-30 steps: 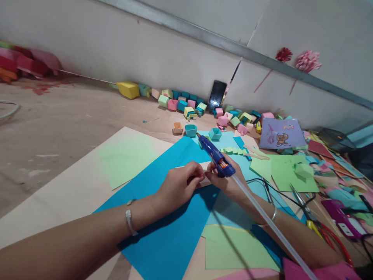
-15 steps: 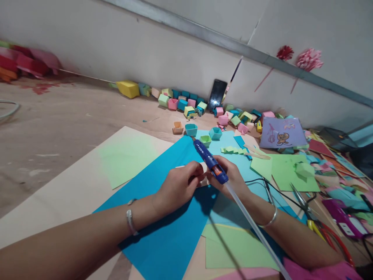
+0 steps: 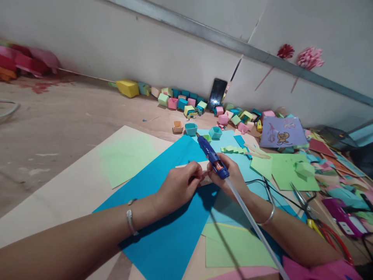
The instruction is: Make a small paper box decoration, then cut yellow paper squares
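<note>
A blue hot glue gun point(image 3: 206, 149) rests in my right hand point(image 3: 236, 177), its nozzle pointing away and up to the left. From its rear a long translucent glue stick point(image 3: 247, 212) runs toward the lower right. My left hand point(image 3: 180, 184) is closed, thumb and fingertips pinching a small pale piece of paper point(image 3: 205, 166). The right fingertips are close to that same piece; whether they touch it is hidden. Both hands are over a blue paper sheet point(image 3: 163, 225). Beyond the nozzle stand small open paper boxes: an orange one point(image 3: 177, 127), a teal one point(image 3: 191, 129) and a turquoise one point(image 3: 215, 133).
Rows of small coloured paper boxes point(image 3: 182, 104) line the wall, with a phone point(image 3: 217, 93) leaning there. To the right lie green sheets point(image 3: 291, 171), pliers point(image 3: 303, 202), a black cord point(image 3: 279, 190) and a purple device point(image 3: 344, 217). A large cream sheet point(image 3: 58, 210) spreads left.
The glue gun in my right hand has shifted slightly right and up, its nozzle now covering part of the green box. More of the pale paper shows between the hands. My left hand stays put.
</note>
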`<state>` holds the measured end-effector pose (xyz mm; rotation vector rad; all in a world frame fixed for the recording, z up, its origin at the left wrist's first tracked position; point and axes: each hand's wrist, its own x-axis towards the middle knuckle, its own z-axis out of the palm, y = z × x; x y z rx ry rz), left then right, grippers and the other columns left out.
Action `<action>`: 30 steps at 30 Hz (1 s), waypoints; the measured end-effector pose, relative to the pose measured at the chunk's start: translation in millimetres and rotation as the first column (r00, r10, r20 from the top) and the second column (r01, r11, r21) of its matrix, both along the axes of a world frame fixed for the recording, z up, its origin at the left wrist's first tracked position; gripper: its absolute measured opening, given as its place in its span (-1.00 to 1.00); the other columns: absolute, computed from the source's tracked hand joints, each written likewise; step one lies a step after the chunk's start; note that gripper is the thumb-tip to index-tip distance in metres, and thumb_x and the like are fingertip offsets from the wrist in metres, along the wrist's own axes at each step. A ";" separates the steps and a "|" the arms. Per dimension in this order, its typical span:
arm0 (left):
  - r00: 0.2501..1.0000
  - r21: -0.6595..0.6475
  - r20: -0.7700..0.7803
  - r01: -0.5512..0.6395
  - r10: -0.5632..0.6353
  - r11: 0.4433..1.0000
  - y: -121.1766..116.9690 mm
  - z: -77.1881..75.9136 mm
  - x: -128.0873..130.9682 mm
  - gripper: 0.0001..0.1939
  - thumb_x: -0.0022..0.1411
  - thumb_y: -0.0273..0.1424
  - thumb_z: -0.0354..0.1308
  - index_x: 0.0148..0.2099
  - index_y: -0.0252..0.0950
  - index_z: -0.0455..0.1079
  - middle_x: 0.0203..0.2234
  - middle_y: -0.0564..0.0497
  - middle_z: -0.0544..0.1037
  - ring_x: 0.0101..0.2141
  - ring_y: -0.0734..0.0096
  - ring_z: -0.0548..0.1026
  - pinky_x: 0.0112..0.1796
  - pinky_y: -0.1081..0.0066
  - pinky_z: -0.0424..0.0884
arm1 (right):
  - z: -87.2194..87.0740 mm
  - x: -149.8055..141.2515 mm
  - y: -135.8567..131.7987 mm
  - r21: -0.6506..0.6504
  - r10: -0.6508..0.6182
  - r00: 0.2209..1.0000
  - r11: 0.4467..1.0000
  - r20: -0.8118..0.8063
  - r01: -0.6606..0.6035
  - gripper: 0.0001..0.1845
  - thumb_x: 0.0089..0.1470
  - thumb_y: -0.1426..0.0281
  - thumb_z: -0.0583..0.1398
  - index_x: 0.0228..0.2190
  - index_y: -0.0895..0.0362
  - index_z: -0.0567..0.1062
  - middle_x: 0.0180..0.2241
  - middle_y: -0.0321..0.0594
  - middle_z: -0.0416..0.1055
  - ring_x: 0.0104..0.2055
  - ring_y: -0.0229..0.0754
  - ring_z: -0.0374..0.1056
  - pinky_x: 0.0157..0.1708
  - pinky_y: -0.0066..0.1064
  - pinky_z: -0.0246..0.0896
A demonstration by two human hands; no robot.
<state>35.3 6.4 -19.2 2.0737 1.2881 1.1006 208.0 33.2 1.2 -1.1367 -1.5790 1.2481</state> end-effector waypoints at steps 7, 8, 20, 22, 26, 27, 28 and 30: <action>1.000 0.001 0.006 -0.012 0.012 1.000 0.5 -0.6 -2.5 -0.89 0.19 -0.53 0.07 -0.37 -0.25 0.27 -0.50 0.10 0.52 -0.50 0.49 0.47 -0.47 0.52 0.28 | -3.8 0.0 -2.5 -0.021 0.018 0.999 1.000 -0.049 -0.019 -0.62 -0.18 0.41 0.37 -0.27 0.09 0.41 -0.36 -0.31 0.40 -0.41 -0.27 0.31 -0.38 -0.40 0.27; 1.000 -0.002 0.010 -0.014 0.014 1.000 0.4 -0.5 -2.9 -0.89 0.18 -0.55 0.07 -0.38 -0.25 0.26 -0.49 0.11 0.52 -0.49 0.48 0.47 -0.47 0.52 0.28 | -2.4 -0.4 -3.2 -0.014 0.027 0.999 1.000 -0.029 -0.028 -0.63 -0.18 0.40 0.37 -0.27 0.10 0.42 -0.35 -0.30 0.41 -0.40 -0.27 0.31 -0.38 -0.41 0.27; 0.982 -0.178 0.186 0.049 -0.016 0.983 1.0 1.2 -1.0 -0.85 0.20 -0.55 0.03 -0.28 -0.27 0.40 -0.49 0.09 0.55 -0.56 0.53 0.48 -0.49 0.52 0.37 | -7.3 -1.7 -2.5 0.009 0.022 0.999 1.000 -0.029 -0.022 -0.60 -0.20 0.38 0.41 -0.27 0.10 0.44 -0.37 -0.30 0.46 -0.41 -0.27 0.32 -0.38 -0.41 0.27; 0.989 -0.164 0.145 0.035 -0.011 0.986 1.8 1.6 -2.4 -0.83 0.20 -0.55 0.04 -0.27 -0.27 0.44 -0.50 0.10 0.56 -0.58 0.55 0.46 -0.51 0.53 0.34 | -5.0 -2.7 -3.2 0.023 0.028 1.000 0.999 -0.012 -0.027 -0.61 -0.22 0.39 0.40 -0.30 0.10 0.43 -0.37 -0.29 0.47 -0.40 -0.26 0.33 -0.37 -0.41 0.26; 0.998 -0.092 0.068 -0.003 0.010 0.996 4.7 3.6 -5.6 -0.86 0.20 -0.51 0.11 -0.29 -0.25 0.48 -0.45 0.09 0.61 -0.52 0.52 0.48 -0.50 0.54 0.31 | 0.2 -3.9 -4.2 0.041 0.000 1.000 0.999 -0.031 0.002 -0.67 -0.17 0.36 0.37 -0.31 0.10 0.42 -0.42 -0.32 0.44 -0.42 -0.27 0.32 -0.36 -0.40 0.27; 0.998 -0.077 0.059 -0.012 0.017 0.997 5.5 4.2 -6.2 -0.88 0.21 -0.49 0.12 -0.30 -0.25 0.49 -0.43 0.08 0.62 -0.50 0.52 0.48 -0.49 0.54 0.31 | 1.4 -3.5 -3.9 0.041 -0.013 0.999 0.999 -0.039 0.015 -0.68 -0.16 0.35 0.37 -0.32 0.09 0.42 -0.43 -0.33 0.43 -0.43 -0.27 0.32 -0.36 -0.40 0.27; 0.998 -0.065 0.052 -0.024 0.027 0.998 6.2 4.8 -6.6 -0.89 0.21 -0.47 0.14 -0.30 -0.24 0.50 -0.42 0.07 0.62 -0.49 0.50 0.48 -0.48 0.53 0.31 | 2.6 -2.7 -3.2 0.039 -0.021 0.999 0.999 -0.043 0.023 -0.67 -0.16 0.34 0.37 -0.33 0.09 0.42 -0.44 -0.34 0.42 -0.43 -0.27 0.33 -0.36 -0.40 0.27; 0.997 -0.051 0.048 -0.054 0.057 0.997 7.4 6.3 -7.2 -0.90 0.22 -0.41 0.16 -0.31 -0.24 0.51 -0.42 0.06 0.62 -0.47 0.48 0.48 -0.47 0.52 0.30 | 5.1 0.1 -0.9 0.027 -0.019 0.999 0.999 -0.045 0.020 -0.63 -0.20 0.31 0.40 -0.32 0.10 0.42 -0.44 -0.33 0.43 -0.42 -0.26 0.34 -0.36 -0.40 0.28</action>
